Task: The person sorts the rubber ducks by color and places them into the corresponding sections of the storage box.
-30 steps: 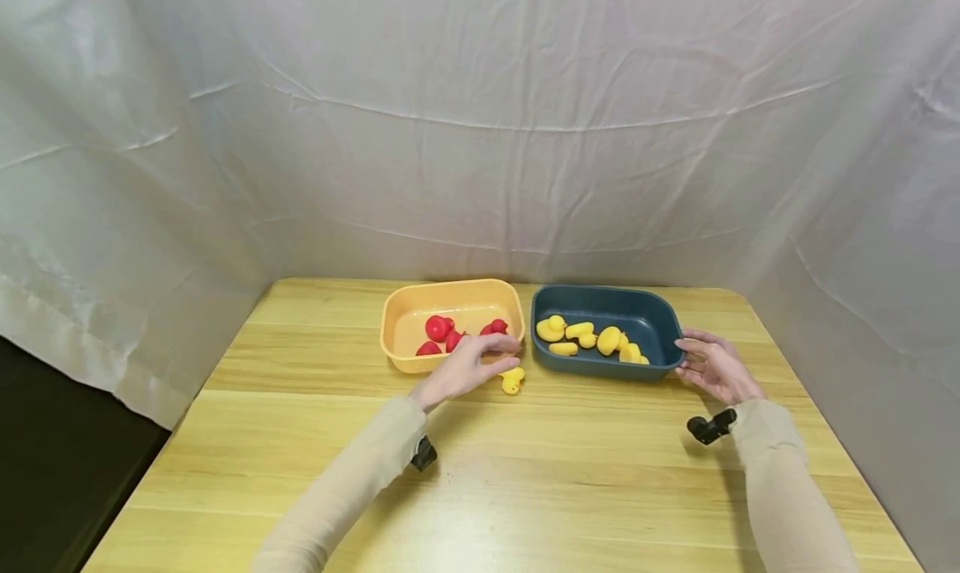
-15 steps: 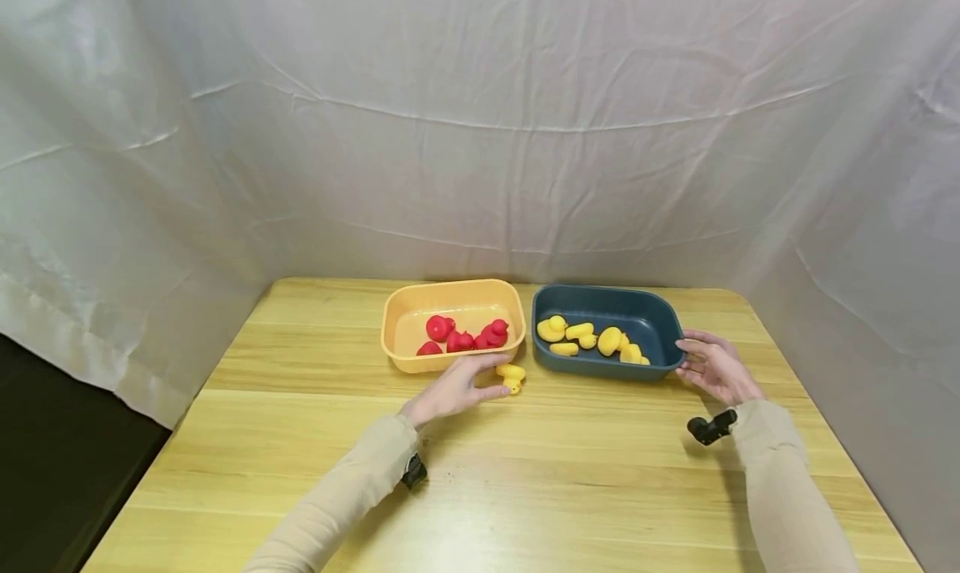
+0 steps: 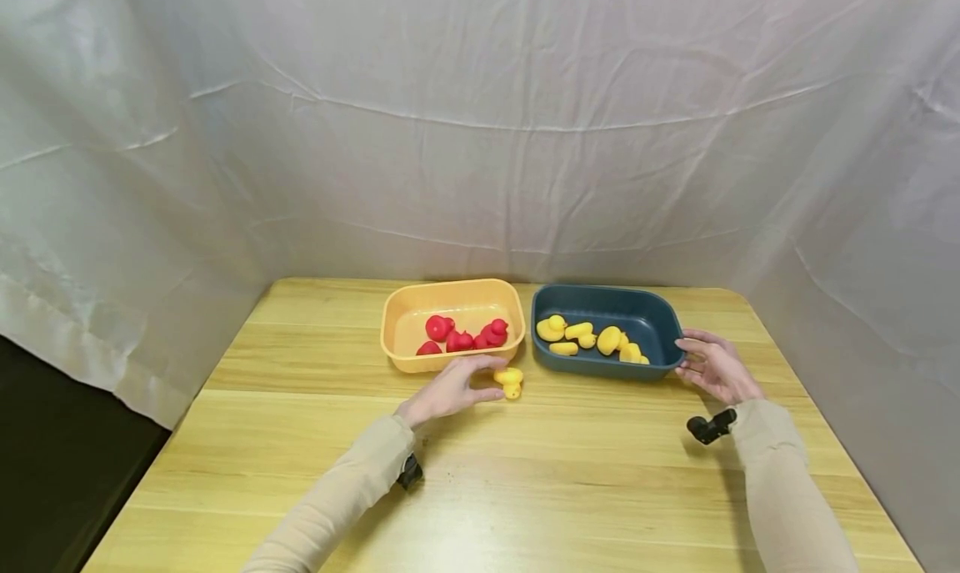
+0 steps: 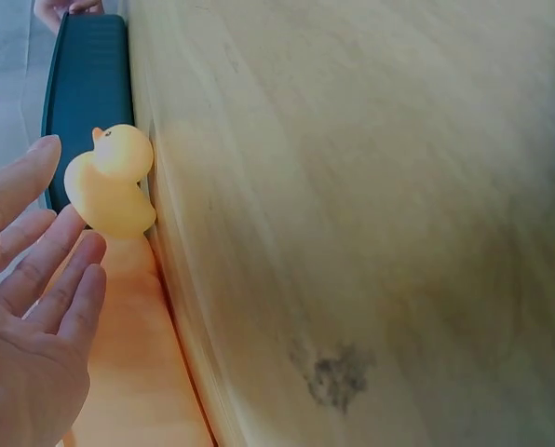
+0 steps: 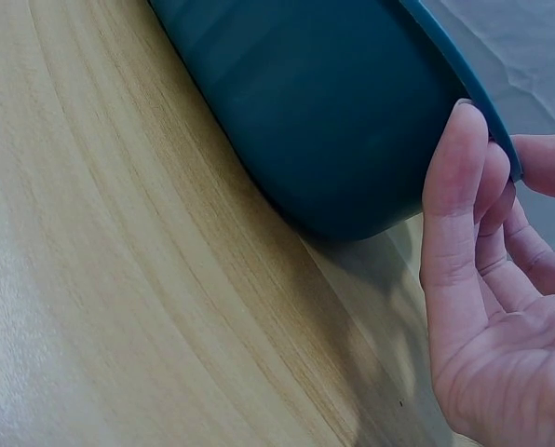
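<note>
A yellow toy duck (image 3: 510,379) lies on the table just in front of the gap between two bins. My left hand (image 3: 453,387) reaches around it from the left, thumb and fingers spread apart. In the left wrist view the fingertips come right up to the duck (image 4: 110,186), and the palm is bare. At the far right, my right hand (image 3: 716,369) grips the rim of the dark blue bin (image 3: 615,371). The right wrist view shows its thumb (image 5: 456,168) along the bin's outer wall, with the other fingers curled at the rim.
Several red toy ducks (image 3: 460,341) lie in the orange bin (image 3: 442,292), left of the blue one. Inside the blue bin are several yellow ducks (image 3: 609,340). Pale cloth (image 3: 480,139) hangs behind and beside the wooden table (image 3: 555,490).
My left hand has come down and back from the orange bin's front rim to the yellow duck, which has shifted slightly. My right hand has stayed on the blue bin.
</note>
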A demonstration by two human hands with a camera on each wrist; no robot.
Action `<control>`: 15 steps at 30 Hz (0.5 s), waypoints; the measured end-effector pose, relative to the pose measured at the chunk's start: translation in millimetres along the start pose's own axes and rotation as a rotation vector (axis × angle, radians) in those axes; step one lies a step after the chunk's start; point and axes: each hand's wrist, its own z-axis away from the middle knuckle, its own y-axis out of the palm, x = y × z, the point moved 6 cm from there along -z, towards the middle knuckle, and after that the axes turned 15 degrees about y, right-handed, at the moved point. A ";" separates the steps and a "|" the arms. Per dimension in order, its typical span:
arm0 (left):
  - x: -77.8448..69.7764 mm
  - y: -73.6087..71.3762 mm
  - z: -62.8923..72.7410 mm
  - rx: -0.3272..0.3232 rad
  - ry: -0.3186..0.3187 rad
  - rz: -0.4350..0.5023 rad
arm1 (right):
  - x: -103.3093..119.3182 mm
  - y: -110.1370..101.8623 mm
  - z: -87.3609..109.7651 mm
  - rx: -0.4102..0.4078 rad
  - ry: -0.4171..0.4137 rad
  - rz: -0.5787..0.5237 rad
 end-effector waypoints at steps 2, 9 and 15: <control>0.1 -0.3 0.1 -0.003 -0.006 -0.010 | 0.0 0.2 0.2 0.006 -0.001 0.000; -0.8 0.9 -0.5 0.015 -0.012 -0.039 | -0.1 0.2 0.9 0.002 0.000 0.001; -1.1 0.8 -1.5 0.023 -0.012 -0.046 | 0.2 0.6 0.9 0.003 -0.001 0.000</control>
